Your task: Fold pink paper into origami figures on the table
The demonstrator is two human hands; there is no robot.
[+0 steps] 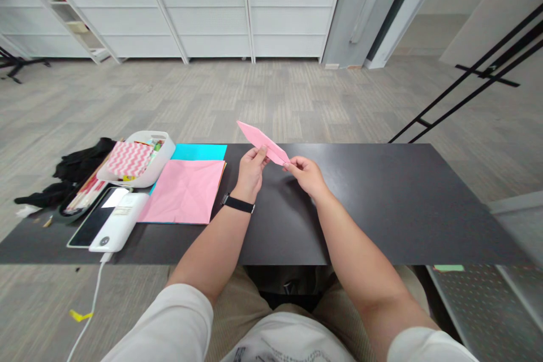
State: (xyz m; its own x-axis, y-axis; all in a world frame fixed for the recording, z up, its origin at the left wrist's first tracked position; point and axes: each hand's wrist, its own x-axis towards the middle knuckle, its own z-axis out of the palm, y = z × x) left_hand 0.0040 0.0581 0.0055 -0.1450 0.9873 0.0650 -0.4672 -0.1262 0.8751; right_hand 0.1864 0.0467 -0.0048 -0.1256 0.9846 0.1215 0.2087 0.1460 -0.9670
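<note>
A long, narrow piece of folded pink paper (262, 140) with pointed ends is held up above the far half of the dark table. My left hand (251, 168), with a black band on its wrist, pinches the lower edge near the middle, thumb on the near face. At the paper's right tip, the thumb and fingers of my right hand (306, 174) are closed on it. The fingers behind the paper are partly hidden. Left of my left hand lies a stack of paper sheets with a creased pink sheet (186, 189) on top.
The dark table (382, 198) spans the view. At its left are a white basket (163, 159) with a zigzag-patterned packet (129, 158), a phone (91, 223), a white power bank (119, 223) with a cable (95, 294), and black cloth (82, 163). A blue sheet (201, 151) lies behind the stack.
</note>
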